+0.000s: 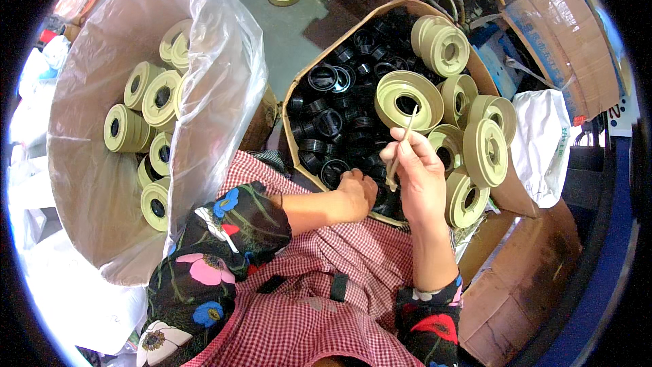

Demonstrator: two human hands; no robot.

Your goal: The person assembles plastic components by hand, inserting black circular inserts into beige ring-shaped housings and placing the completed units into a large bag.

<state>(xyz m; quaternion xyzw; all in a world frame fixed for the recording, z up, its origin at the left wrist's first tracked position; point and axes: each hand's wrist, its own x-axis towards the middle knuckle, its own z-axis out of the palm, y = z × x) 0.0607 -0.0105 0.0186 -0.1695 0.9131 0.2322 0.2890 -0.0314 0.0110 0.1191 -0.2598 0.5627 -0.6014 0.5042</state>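
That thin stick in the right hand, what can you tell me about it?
The stick is slim, straight and pale tan, like bamboo or wood, though the material is not certain. The right hand pinches it between its fingers low down, so it stands tilted, its upper tip reaching up in front of a khaki spool. Its lower end shows below the fingers, over the black rings in the cardboard box. It looks whole and unbent.

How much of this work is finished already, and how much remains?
Done, it seems: tan reels lie stacked in the plastic-lined bin. In hand: the right hand holds a thin stick, and the left hand reaches into the black rings. Left: many rings and loose reels fill the cardboard box.
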